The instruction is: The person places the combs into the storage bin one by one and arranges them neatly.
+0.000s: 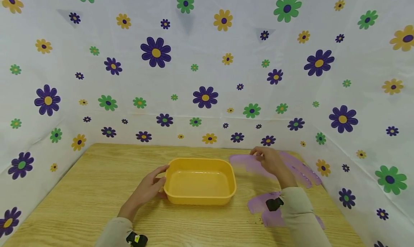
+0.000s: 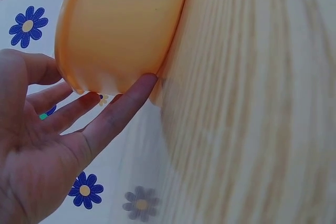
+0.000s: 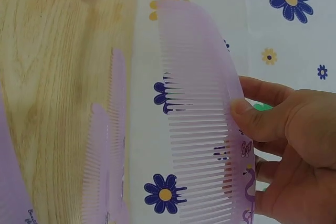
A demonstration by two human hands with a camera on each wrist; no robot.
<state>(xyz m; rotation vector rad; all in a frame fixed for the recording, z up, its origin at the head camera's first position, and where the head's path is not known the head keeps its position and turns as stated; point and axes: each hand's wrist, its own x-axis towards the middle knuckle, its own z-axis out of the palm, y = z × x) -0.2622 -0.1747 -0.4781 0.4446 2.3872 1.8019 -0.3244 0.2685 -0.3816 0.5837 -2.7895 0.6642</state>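
My left hand [image 1: 147, 189] touches the left end of a yellow rectangular tub [image 1: 200, 200]. In the left wrist view its fingers are mostly extended, with fingertips against the tub's outer wall [image 2: 126, 24]. To the tub's right, my right hand [image 1: 270, 161] pinches a translucent purple comb [image 1: 240, 161] by its spine. The right wrist view shows the thumb on that comb [image 3: 202, 77], its teeth pointing away from the palm and bird drawings near one end. More purple combs [image 1: 299, 171] lie behind and right of this hand. Others [image 1: 258, 203] lie nearer, partly hidden by my right forearm.
The wood-grain table [image 1: 113, 178] carries everything. A white sheet with printed flowers [image 1: 194, 78] hangs behind and along both sides. Small dark specks [image 1: 258, 222] lie beside the nearer combs. A black band [image 1: 274, 204] is on my right sleeve.
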